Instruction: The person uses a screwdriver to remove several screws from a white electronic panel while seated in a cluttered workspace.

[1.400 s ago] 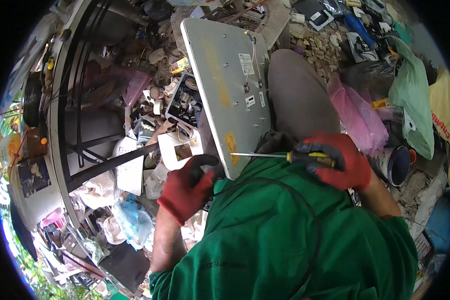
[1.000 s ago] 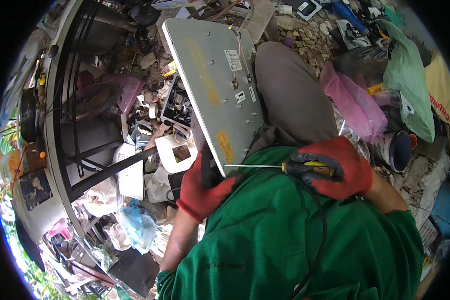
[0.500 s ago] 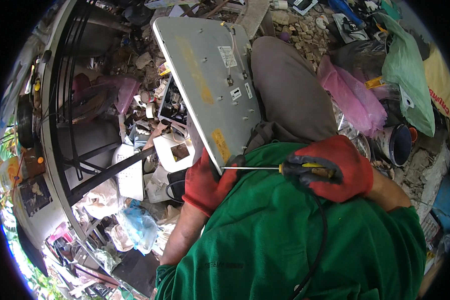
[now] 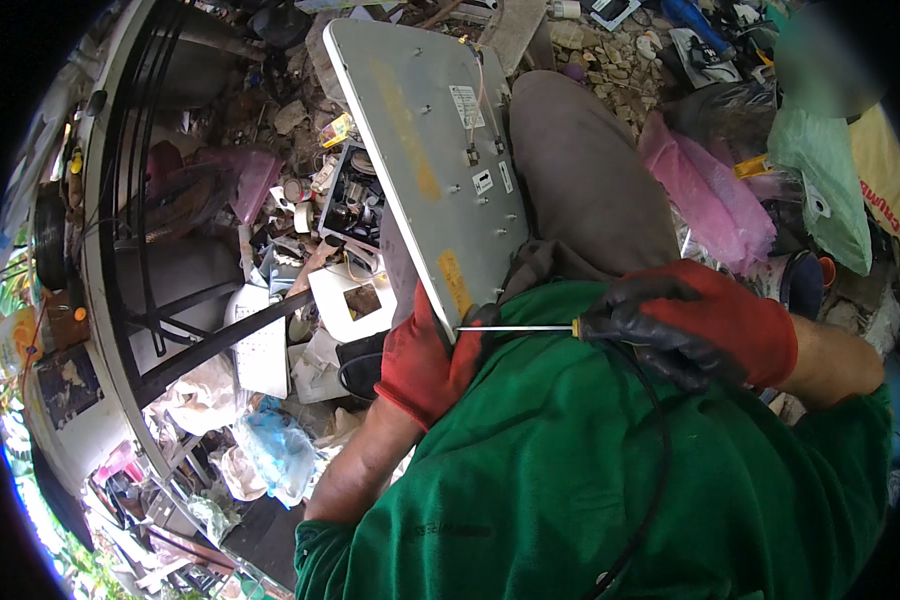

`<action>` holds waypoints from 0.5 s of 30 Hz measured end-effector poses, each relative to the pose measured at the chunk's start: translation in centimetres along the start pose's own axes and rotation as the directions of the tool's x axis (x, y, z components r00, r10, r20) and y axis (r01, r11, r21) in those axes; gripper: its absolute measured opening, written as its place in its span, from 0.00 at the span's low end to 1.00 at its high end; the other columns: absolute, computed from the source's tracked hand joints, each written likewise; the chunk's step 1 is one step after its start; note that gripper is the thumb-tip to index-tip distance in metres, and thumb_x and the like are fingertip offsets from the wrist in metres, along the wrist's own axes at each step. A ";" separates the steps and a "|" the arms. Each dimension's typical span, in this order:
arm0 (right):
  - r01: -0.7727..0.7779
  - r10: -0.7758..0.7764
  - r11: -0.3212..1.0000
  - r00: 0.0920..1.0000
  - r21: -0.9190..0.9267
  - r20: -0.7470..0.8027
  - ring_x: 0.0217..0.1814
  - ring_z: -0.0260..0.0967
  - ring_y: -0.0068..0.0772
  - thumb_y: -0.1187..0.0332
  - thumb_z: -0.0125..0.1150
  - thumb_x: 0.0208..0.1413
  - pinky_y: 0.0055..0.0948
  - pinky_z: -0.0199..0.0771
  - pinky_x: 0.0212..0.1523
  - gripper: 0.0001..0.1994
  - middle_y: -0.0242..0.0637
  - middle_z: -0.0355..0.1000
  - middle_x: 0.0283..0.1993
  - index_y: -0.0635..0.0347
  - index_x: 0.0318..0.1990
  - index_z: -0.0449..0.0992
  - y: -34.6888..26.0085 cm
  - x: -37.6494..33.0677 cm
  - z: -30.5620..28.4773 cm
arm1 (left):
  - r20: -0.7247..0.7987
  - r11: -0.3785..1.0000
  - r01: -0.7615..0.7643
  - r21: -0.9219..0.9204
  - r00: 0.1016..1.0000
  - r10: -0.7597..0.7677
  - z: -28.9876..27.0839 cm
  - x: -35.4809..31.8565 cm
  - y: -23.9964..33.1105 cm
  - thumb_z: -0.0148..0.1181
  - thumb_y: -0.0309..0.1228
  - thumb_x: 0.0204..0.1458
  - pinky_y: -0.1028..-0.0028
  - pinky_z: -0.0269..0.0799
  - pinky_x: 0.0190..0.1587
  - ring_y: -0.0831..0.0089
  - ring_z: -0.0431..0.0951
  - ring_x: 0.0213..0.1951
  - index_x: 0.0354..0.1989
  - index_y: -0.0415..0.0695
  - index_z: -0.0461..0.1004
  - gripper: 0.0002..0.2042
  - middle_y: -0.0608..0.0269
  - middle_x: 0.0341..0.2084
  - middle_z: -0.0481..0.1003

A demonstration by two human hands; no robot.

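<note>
A flat grey panel (image 4: 410,120) with a white rim, studs, labels and short cables leans against my leg. My left hand (image 4: 425,362), in a red and black glove, is closed on the panel's near corner. In my right hand (image 4: 685,325), gloved alike, is a screwdriver (image 4: 520,328) with a long thin shaft. Its handle is mostly covered by my fingers, with a bit of yellow showing. The shaft points left, and its tip meets the panel's edge beside my left thumb.
To the left stands a metal frame (image 4: 120,300) with dark bars. Beyond the panel lie a tray of small parts (image 4: 355,195) and a white plate with a square hole (image 4: 335,318). Pink plastic wrap (image 4: 705,190) and a green bag (image 4: 820,190) are at the right.
My right hand has shifted right and its fingers have changed their hold on the screwdriver handle. The panel and my left hand have moved slightly right. A blurred patch appears at upper right.
</note>
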State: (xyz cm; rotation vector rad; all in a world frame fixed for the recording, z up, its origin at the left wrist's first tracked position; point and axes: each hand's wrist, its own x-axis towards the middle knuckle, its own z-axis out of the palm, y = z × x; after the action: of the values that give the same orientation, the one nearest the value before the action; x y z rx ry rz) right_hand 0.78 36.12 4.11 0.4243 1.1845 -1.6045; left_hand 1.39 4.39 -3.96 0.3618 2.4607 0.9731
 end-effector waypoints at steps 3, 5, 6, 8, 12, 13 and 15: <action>-0.009 0.021 0.985 0.998 -0.172 0.067 0.32 0.68 0.19 0.63 0.54 0.66 0.22 0.67 0.34 0.15 0.31 0.75 0.35 0.64 0.53 0.76 -1.3 0.2 0.6 | -0.011 0.999 -0.043 -0.023 0.999 0.043 0.1 0.2 0.2 0.59 0.34 0.58 0.51 0.76 0.46 0.37 0.80 0.44 0.69 0.31 0.46 0.37 0.35 0.43 0.78; 0.123 -0.103 0.965 0.990 -0.230 0.099 0.43 0.74 0.25 0.64 0.54 0.66 0.26 0.74 0.47 0.17 0.35 0.78 0.43 0.65 0.56 0.75 0.2 0.6 0.0 | -0.003 0.998 -0.060 -0.035 0.998 0.060 0.0 0.4 0.1 0.59 0.34 0.58 0.52 0.76 0.47 0.38 0.80 0.44 0.69 0.30 0.45 0.38 0.36 0.44 0.78; 0.132 -0.115 0.957 0.990 -0.260 0.080 0.38 0.72 0.22 0.64 0.55 0.65 0.25 0.71 0.41 0.16 0.34 0.77 0.39 0.65 0.54 0.76 0.1 0.7 0.2 | 0.001 0.997 -0.061 -0.043 0.998 0.061 0.1 0.3 -0.1 0.59 0.34 0.58 0.52 0.77 0.47 0.38 0.80 0.44 0.69 0.29 0.44 0.38 0.36 0.44 0.78; 0.201 -0.191 0.914 0.979 -0.351 0.066 0.31 0.69 0.20 0.64 0.56 0.64 0.24 0.68 0.32 0.14 0.34 0.75 0.32 0.64 0.51 0.77 -0.2 1.0 0.6 | -0.011 0.995 -0.077 -0.059 0.997 0.076 0.3 0.3 -0.2 0.59 0.33 0.58 0.53 0.77 0.47 0.38 0.80 0.44 0.70 0.29 0.42 0.39 0.36 0.45 0.78; 0.440 -0.456 0.651 0.878 -0.618 0.145 0.31 0.73 0.28 0.67 0.58 0.60 0.30 0.71 0.32 0.15 0.40 0.77 0.34 0.64 0.51 0.77 1.0 1.4 1.0 | -0.032 0.992 -0.113 -0.057 0.993 0.111 0.5 0.2 -0.4 0.59 0.32 0.58 0.54 0.77 0.48 0.38 0.80 0.45 0.71 0.28 0.40 0.40 0.34 0.48 0.76; 0.423 -0.446 0.612 0.882 -0.668 0.150 0.34 0.75 0.32 0.69 0.59 0.58 0.32 0.74 0.35 0.16 0.41 0.77 0.37 0.65 0.52 0.76 0.8 1.1 1.2 | -0.033 0.994 -0.079 -0.074 0.997 0.077 0.5 0.1 -0.4 0.59 0.32 0.58 0.54 0.76 0.48 0.38 0.80 0.46 0.71 0.28 0.39 0.40 0.34 0.48 0.76; 0.440 -0.508 0.404 0.837 -0.802 0.203 0.36 0.77 0.38 0.71 0.62 0.55 0.36 0.76 0.37 0.19 0.43 0.77 0.39 0.66 0.54 0.75 1.4 1.1 1.2 | -0.032 0.994 -0.019 -0.107 0.999 0.015 0.4 0.1 -0.2 0.58 0.31 0.57 0.54 0.76 0.49 0.38 0.80 0.46 0.71 0.29 0.39 0.41 0.33 0.49 0.75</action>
State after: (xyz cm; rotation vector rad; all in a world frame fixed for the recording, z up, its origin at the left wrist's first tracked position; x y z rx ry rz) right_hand 1.91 34.61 3.12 -0.5588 2.1000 -1.2440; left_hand 1.47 4.55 -4.43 0.3344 2.4246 1.1213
